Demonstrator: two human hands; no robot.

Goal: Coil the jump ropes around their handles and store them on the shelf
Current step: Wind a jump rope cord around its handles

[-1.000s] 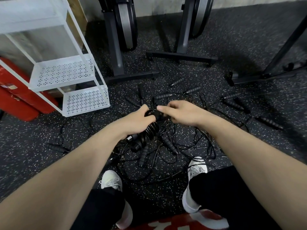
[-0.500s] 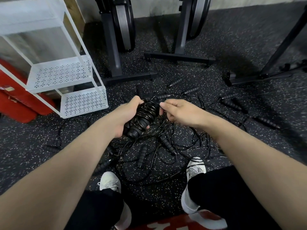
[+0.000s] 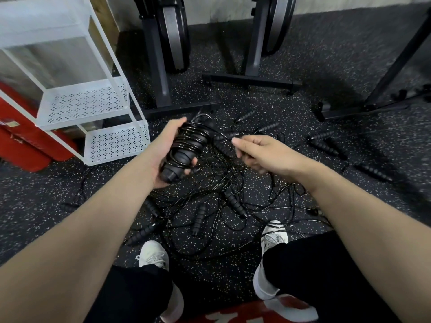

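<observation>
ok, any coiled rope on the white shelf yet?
No: both visible tiers of the white shelf hold nothing, and the one coiled bundle is in the left hand.

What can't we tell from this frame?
All head view:
- Shelf: top tier cut off by the frame's upper edge.
- Left hand: bundle hides the handle count.
- Right hand: cord too thin to confirm the pinch.
- Floor pile: tangled, rope count unclear.
</observation>
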